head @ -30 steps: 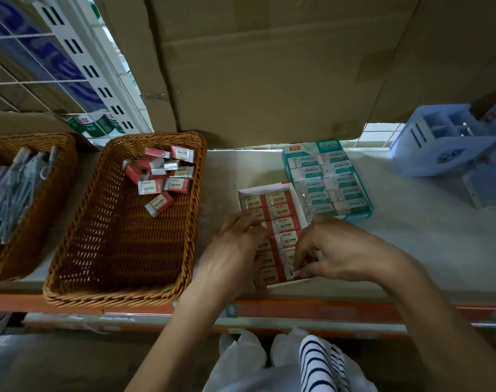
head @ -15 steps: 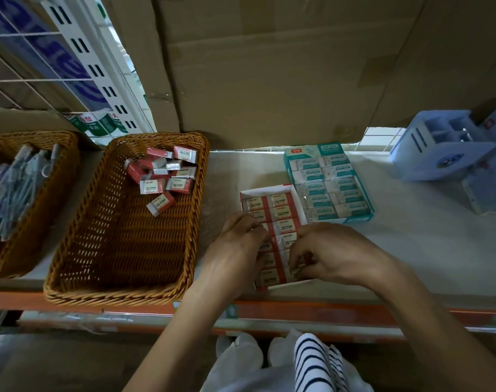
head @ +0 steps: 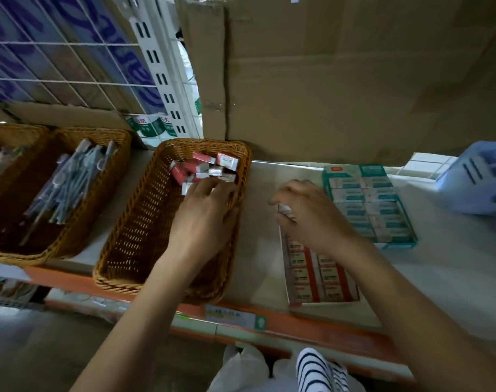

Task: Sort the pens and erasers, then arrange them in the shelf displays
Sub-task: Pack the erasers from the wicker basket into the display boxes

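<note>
My left grip (head: 204,219) loose-fingered inside the wicker basket (head: 119,244), fingertips (head: 210,190) on the red erasers (head: 201,168), right grip (head: 314,219) pinching one eraser (head: 285,213) right of centre, red box (head: 320,278) below it in frame.

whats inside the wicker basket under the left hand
A pile of red-and-white erasers at the far end of the wicker basket; the rest shows bare weave. The left hand covers part of the pile, so any under it are hidden.

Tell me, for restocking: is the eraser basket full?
Not full: red erasers lie only at the far end of the basket; bare weave shows nearer.
</note>
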### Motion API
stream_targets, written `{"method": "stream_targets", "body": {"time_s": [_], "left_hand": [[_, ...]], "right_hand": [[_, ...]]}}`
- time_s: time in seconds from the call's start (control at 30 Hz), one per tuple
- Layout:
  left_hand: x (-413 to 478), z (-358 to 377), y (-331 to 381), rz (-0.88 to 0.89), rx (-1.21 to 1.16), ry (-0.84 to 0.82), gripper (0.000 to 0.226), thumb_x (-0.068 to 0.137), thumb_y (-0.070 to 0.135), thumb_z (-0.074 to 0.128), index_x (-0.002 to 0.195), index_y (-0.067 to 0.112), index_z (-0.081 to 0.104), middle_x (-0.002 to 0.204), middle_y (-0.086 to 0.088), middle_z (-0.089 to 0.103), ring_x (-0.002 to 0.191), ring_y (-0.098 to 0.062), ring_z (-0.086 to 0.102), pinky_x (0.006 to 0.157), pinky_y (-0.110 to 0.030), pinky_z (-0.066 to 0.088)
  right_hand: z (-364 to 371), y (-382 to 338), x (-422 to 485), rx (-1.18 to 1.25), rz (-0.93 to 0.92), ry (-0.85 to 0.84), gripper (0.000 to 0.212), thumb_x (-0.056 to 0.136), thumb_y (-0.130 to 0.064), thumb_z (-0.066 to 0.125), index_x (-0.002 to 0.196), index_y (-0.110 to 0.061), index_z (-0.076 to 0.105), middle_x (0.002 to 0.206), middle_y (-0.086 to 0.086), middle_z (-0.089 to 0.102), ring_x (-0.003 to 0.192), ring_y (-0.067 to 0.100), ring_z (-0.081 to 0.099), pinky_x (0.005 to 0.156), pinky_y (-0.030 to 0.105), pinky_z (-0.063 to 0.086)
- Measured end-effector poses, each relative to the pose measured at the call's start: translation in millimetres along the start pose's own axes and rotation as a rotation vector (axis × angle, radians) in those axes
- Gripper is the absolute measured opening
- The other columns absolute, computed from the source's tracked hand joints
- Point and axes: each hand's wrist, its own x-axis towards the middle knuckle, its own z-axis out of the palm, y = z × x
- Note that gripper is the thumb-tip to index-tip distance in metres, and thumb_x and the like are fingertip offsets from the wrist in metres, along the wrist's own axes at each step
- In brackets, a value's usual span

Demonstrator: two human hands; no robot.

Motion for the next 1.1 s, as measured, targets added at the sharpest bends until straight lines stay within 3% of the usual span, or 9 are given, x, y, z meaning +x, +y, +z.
{"method": "stream_targets", "body": {"time_s": [0.17,0.3,0.4,0.5,0.6,0.7,0.8,0.87,1.1], "left_hand": [[23.0,-10.2,-42.0,-0.183,0.137,-0.219,0.07,0.085,0.036,0.065,0.145,0.028,0.028,0.15,-0.008,0.029,0.136,-0.032,0.028,0.106,-0.045,0.035],[43.4,-9.3,-69.9,-0.152,0.148,-0.28,0.086,0.076,0.049,0.071,0.145,0.027,0.024,0.152,-0.011,0.021,0.139,-0.037,0.021,0.109,-0.049,0.029],[61.7,-5.0,-88.3,-0.1,0.141,-0.352,0.105,0.068,0.055,0.075,0.149,0.027,0.014,0.155,-0.011,0.013,0.142,-0.038,0.015,0.114,-0.05,0.022],[76.5,-0.2,-101.7,-0.056,0.092,-0.427,0.119,0.062,0.058,0.077,0.151,0.025,0.006,0.157,-0.011,0.012,0.143,-0.037,0.014,0.116,-0.048,0.017],[83.5,1.8,-103.3,-0.04,0.132,-0.407,0.115,0.064,0.056,0.078,0.151,0.025,0.01,0.154,-0.009,0.019,0.139,-0.036,0.021,0.114,-0.045,0.019],[84.3,5.8,-99.8,0.004,0.122,-0.331,0.094,0.075,0.048,0.072,0.149,0.022,0.019,0.146,-0.01,0.034,0.129,-0.033,0.038,0.108,-0.041,0.031],[83.2,8.9,-98.6,0.02,0.055,-0.26,0.071,0.08,0.035,0.069,0.139,0.02,0.034,0.134,-0.011,0.042,0.115,-0.034,0.051,0.097,-0.041,0.044],[83.5,12.0,-97.8,0.038,0.064,-0.248,0.062,0.08,0.032,0.068,0.132,0.016,0.038,0.129,-0.009,0.044,0.112,-0.033,0.052,0.095,-0.043,0.045],[84.6,18.8,-105.5,-0.006,0.004,-0.297,0.081,0.082,0.038,0.068,0.145,0.028,0.018,0.134,-0.014,0.043,0.115,-0.038,0.053,0.093,-0.048,0.047]], "right_hand": [[5.5,-15.5,48.5,-0.065,-0.045,0.028,0.025,0.09,-0.026,0.057,0.113,-0.017,0.06,0.12,0.003,0.053,0.119,0.02,0.041,0.095,0.032,0.035],[6.0,-29.5,87.0,-0.094,-0.062,0.073,0.028,0.09,-0.023,0.055,0.117,-0.015,0.059,0.121,0.004,0.052,0.117,0.022,0.042,0.095,0.031,0.035],[8.2,-41.1,110.9,-0.068,-0.088,-0.07,0.038,0.087,-0.026,0.06,0.123,-0.016,0.053,0.124,0.005,0.048,0.117,0.021,0.042,0.088,0.029,0.035],[15.3,-50.9,130.2,-0.298,-0.099,-0.151,0.061,0.08,-0.043,0.066,0.131,-0.018,0.044,0.13,0.008,0.045,0.121,0.026,0.041,0.097,0.036,0.032],[24.6,-59.6,141.3,-0.39,-0.04,-0.159,0.064,0.08,-0.042,0.068,0.132,-0.017,0.04,0.133,0.012,0.04,0.119,0.031,0.039,0.097,0.04,0.034],[36.2,-63.9,143.2,-0.397,-0.013,-0.084,0.049,0.086,-0.024,0.062,0.129,-0.012,0.041,0.132,0.014,0.038,0.115,0.032,0.039,0.092,0.039,0.038],[40.4,-61.2,141.2,-0.377,0.018,-0.049,0.051,0.085,-0.023,0.064,0.128,-0.008,0.041,0.131,0.014,0.039,0.115,0.031,0.04,0.092,0.037,0.038],[42.9,-59.5,138.9,-0.374,0.015,-0.02,0.049,0.084,-0.024,0.065,0.125,-0.01,0.042,0.128,0.014,0.039,0.113,0.031,0.042,0.092,0.037,0.038],[46.0,-60.3,137.4,-0.347,-0.081,-0.025,0.038,0.088,-0.02,0.056,0.124,-0.015,0.045,0.119,0.011,0.053,0.108,0.032,0.053,0.093,0.042,0.04]]}}
